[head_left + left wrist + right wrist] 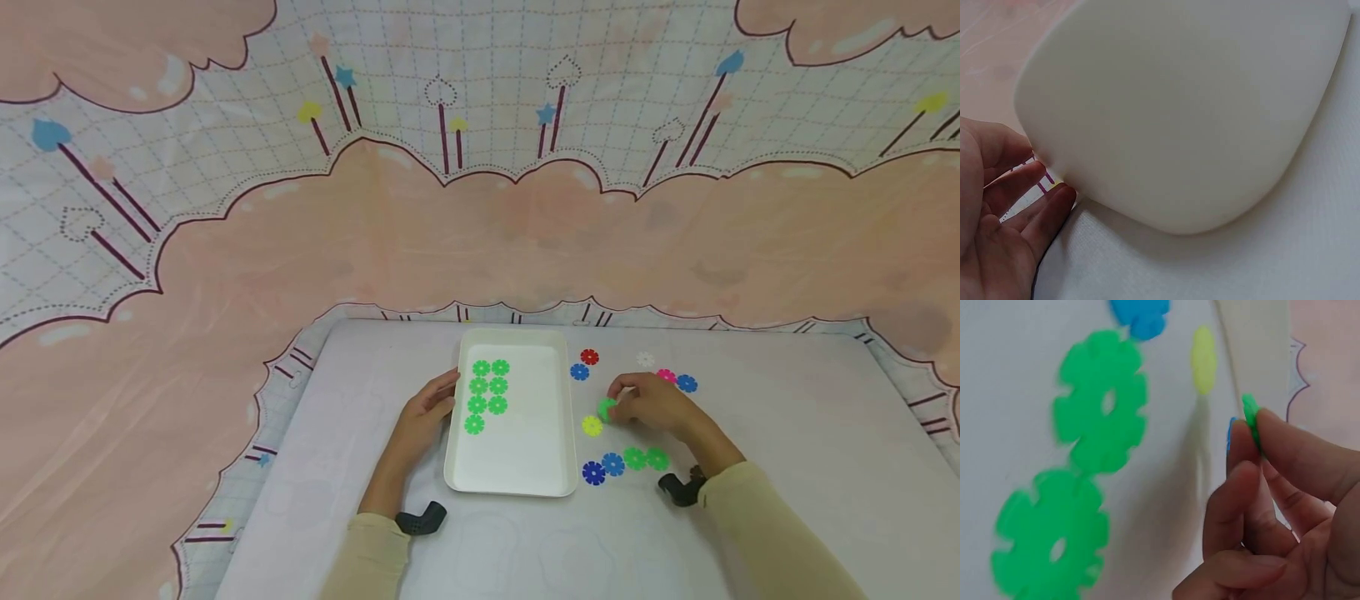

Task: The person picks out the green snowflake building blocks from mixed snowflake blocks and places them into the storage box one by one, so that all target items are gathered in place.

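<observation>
A white tray (532, 417) holds several green flower-shaped discs (498, 385) in two columns on its left side. My left hand (420, 421) touches the tray's left edge with its fingertips, and in the left wrist view these fingers meet the outer side of the tray (1172, 125). Right of the tray, my right hand (652, 404) pinches a green disc (606, 409) between thumb and forefinger; the right wrist view has this disc (1250, 415) edge-on in the hand (1279, 512). A yellow disc (592, 426) lies just below it.
Two green discs (647, 458) lie beside a light blue disc (612, 464) and a dark blue one (593, 473). Farther back are a red disc (589, 357), a blue one (579, 372), a white one (645, 359), a pink one (666, 376) and another blue one (686, 383).
</observation>
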Motion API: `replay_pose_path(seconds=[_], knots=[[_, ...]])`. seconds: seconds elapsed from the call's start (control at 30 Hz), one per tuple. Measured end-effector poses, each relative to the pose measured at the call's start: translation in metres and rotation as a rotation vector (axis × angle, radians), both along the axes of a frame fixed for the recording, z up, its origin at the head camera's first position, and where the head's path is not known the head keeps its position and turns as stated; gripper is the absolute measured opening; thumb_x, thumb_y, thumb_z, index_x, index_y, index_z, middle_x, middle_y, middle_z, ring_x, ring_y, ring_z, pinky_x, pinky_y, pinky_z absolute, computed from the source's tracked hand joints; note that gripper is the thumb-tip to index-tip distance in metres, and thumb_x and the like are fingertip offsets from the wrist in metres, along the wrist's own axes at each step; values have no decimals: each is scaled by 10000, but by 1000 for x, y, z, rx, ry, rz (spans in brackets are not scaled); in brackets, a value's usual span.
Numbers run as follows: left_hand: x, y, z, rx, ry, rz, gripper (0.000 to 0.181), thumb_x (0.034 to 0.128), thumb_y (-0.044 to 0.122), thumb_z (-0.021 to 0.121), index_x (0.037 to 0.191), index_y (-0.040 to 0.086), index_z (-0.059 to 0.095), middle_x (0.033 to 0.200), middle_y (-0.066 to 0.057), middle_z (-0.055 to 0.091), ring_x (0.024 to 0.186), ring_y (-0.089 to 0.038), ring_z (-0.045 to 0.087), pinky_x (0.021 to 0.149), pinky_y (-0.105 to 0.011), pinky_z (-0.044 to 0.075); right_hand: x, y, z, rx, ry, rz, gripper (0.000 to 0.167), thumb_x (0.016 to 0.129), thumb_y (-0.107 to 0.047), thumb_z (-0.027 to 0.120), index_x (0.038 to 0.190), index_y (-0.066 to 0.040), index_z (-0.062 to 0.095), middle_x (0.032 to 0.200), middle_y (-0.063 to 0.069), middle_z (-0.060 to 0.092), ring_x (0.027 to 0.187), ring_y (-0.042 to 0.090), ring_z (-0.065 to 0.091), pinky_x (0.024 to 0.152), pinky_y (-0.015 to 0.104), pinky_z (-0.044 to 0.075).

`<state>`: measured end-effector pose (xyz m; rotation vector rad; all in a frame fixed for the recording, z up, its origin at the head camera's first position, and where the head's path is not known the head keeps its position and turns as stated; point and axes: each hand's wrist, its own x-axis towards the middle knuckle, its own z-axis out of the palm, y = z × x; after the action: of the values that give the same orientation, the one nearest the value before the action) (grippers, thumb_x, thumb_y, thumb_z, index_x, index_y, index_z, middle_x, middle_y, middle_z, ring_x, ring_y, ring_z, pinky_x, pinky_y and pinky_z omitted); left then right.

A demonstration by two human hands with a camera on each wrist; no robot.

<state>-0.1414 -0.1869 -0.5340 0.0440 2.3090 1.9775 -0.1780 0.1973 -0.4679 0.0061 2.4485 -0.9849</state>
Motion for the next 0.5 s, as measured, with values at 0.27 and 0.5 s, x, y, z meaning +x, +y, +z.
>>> replay_pose_path(seconds=[0.27,0.5], knots=[[0,0,-1,6,6,-2,442,1038,109,556,1473,185,549,1556,53,504,1423,-232,508,1198,-477,392,-5,-16,8,-93,1,-36,240,873,-275,756,1066,-150,686,881,103,672,829,250,608,737,330,520],[0,0,0,5,7,-2,439,1038,105,553,1470,184,552,1557,58,502,1426,-233,505,1197,-471,395,-8,-34,15,-220,-32,-60,195,927,-229,711,1051,-104,625,830,102,698,741,257,617,557,230,391]])
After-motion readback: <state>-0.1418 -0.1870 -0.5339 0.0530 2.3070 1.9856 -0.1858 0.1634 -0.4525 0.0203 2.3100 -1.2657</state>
